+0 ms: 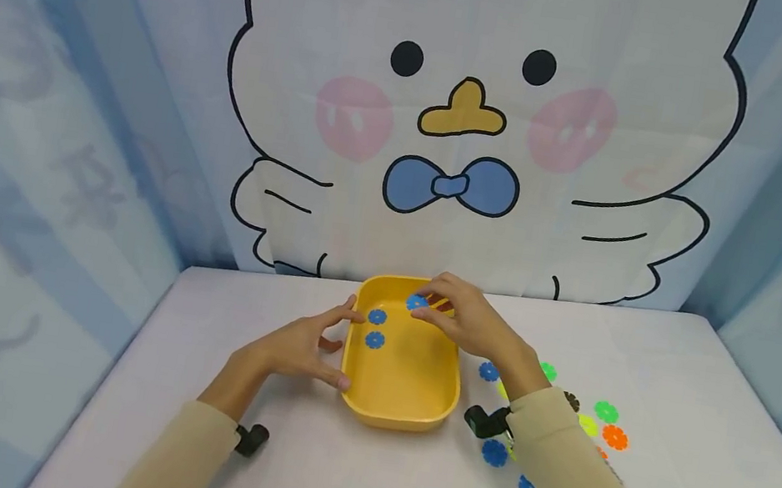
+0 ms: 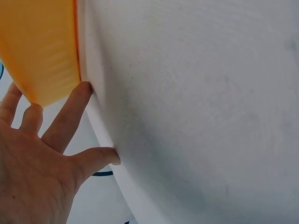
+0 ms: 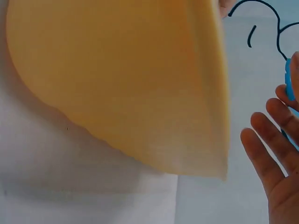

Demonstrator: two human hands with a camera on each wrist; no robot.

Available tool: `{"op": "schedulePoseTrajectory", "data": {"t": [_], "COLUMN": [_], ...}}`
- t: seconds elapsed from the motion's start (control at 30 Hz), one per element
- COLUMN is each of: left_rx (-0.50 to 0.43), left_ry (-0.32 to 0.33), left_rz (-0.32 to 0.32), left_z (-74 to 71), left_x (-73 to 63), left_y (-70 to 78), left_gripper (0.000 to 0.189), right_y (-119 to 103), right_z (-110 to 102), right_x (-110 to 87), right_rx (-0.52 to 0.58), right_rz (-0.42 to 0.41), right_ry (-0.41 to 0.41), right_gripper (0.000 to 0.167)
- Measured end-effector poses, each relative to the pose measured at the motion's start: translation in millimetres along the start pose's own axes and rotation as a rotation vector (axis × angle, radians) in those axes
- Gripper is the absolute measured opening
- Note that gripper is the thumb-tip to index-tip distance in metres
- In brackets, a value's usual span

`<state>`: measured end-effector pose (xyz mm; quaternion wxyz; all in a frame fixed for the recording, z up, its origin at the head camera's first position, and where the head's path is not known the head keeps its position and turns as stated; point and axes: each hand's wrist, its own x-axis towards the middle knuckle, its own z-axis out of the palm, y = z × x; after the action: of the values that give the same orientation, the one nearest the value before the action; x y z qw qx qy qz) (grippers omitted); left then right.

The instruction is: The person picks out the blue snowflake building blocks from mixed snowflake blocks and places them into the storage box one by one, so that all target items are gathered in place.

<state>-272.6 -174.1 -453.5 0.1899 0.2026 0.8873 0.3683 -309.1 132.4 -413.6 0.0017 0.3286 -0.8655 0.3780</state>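
A yellow plastic tray (image 1: 399, 393) stands on the table, with two blue snowflake discs (image 1: 375, 340) lying near its left wall. My right hand (image 1: 470, 322) is over the tray's far right part and pinches another blue snowflake disc (image 1: 416, 302) between thumb and index finger. Its other fingers are extended, as the right wrist view shows beside the held disc (image 3: 288, 79). At the tray's left side, my left hand (image 1: 305, 348) touches the wall with spread fingers. The left wrist view shows those fingertips against the outside of the tray (image 2: 42, 51).
Right of the tray, loose discs lie scattered, partly hidden by the right forearm: blue (image 1: 494, 453), green (image 1: 606, 411), orange (image 1: 615, 437), yellow (image 1: 587, 425) and dark brown (image 1: 571, 402). A cartoon-printed curtain (image 1: 444, 243) hangs behind the white table (image 1: 340, 481).
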Motion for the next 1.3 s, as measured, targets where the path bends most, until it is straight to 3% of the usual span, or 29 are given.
{"op": "schedulePoseTrajectory", "data": {"t": [0.13,0.33,0.63,0.8,0.97,1.3], "left_rx": [-0.006,-0.003,-0.033,-0.040,-0.026,0.003], "left_ry": [-0.007,-0.027,-0.027,-0.028,-0.021,0.001], "left_rz": [0.002,0.032,0.039,0.040,0.029,0.031], "left_z": [-7.5,-11.5,-13.7,-11.0,-8.3,-3.0], "left_x": [-4.7,-4.6,-6.1,-5.1,-4.6,1.4], "left_y": [-2.5,-6.8,-6.8,-7.6,-8.9,-6.0], "left_gripper": [0.099,0.097,0.094,0.095,0.097,0.095], "right_y": [-4,-8,-20,-25,-23,-7], "right_z": [13,21,14,3,11,30], "right_x": [12.6,20.8,27.7,37.8,45.9,47.5], "right_rx": [0.048,0.021,-0.047,-0.065,-0.033,0.053], "right_rz": [0.013,0.034,0.040,0.031,0.022,0.165], "right_ry": [-0.052,-0.093,-0.169,-0.159,-0.175,-0.364], "right_gripper": [0.035,0.035,0.038,0.038,0.036,0.038]}}
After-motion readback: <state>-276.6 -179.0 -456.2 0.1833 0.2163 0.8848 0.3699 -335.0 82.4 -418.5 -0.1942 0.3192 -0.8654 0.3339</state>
